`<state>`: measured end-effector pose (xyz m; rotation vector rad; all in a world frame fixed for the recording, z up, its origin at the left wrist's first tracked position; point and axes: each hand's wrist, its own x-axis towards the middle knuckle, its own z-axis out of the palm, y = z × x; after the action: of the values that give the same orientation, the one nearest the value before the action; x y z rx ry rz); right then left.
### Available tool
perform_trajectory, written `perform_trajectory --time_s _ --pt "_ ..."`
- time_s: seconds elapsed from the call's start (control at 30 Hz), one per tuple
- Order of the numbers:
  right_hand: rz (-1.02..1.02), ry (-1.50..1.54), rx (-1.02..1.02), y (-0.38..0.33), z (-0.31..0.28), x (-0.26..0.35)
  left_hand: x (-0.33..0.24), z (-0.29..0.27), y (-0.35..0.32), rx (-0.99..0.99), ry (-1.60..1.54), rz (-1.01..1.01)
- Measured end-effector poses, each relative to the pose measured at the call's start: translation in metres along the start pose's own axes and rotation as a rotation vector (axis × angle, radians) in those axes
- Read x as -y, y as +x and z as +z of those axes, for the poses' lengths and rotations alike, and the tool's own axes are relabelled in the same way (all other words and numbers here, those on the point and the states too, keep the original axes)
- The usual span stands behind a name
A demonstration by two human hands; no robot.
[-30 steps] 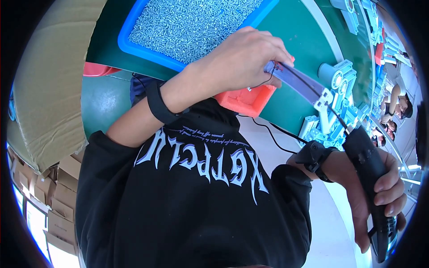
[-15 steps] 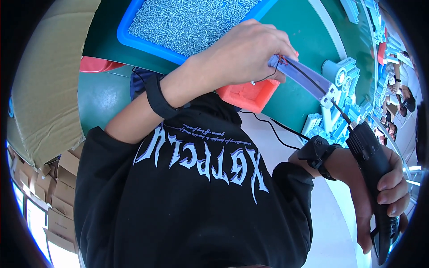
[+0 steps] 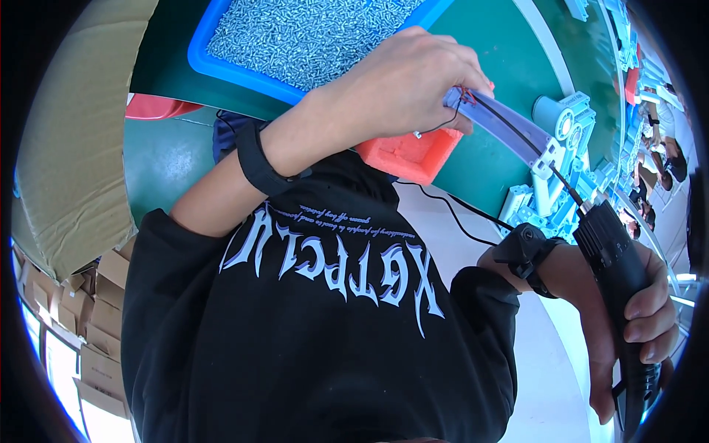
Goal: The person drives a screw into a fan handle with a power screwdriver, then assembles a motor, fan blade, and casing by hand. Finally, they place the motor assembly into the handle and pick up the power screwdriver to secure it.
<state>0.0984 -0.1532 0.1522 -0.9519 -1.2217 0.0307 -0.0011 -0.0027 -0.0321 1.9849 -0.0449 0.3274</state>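
Observation:
My left hand [image 3: 413, 85], reaching over the table, is closed on one end of a long lavender plastic housing [image 3: 506, 133]. Thin red and black wires [image 3: 465, 96] come out of the housing near my fingers, and a small white plug hangs on one. My right hand [image 3: 642, 317] is wrapped round a black electric screwdriver [image 3: 613, 251]. The tip of its long bit [image 3: 567, 184] meets the pale far end of the housing; whether it sits on a screw is too small to tell. Beneath my left hand is an orange-red foam block [image 3: 413, 155] with a hollow in it.
A blue tray [image 3: 199, 55] full of small silver screws stands on the green table [image 3: 509, 63]. Several light-blue plastic parts [image 3: 569, 122] lie heaped beyond the housing. Cardboard [image 3: 81, 133] rises on the left. A black cable [image 3: 458, 221] runs below the table edge. People are at the far right.
The view has shifted very slightly. Both hands keep their grip, and the bit stays at the housing's end.

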Motion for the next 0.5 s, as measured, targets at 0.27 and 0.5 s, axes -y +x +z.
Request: perform_trajectory --time_s 0.27,0.5 --pt "0.0 0.096 -0.056 0.001 -0.0032 -0.0049 -0.0002 0.0003 0.0004 -0.002 0.023 0.008" --pt "-0.025 0.045 -0.09 -0.0009 -0.0011 -0.0029 -0.0003 -0.0007 0.0011 0.013 0.001 -0.01"
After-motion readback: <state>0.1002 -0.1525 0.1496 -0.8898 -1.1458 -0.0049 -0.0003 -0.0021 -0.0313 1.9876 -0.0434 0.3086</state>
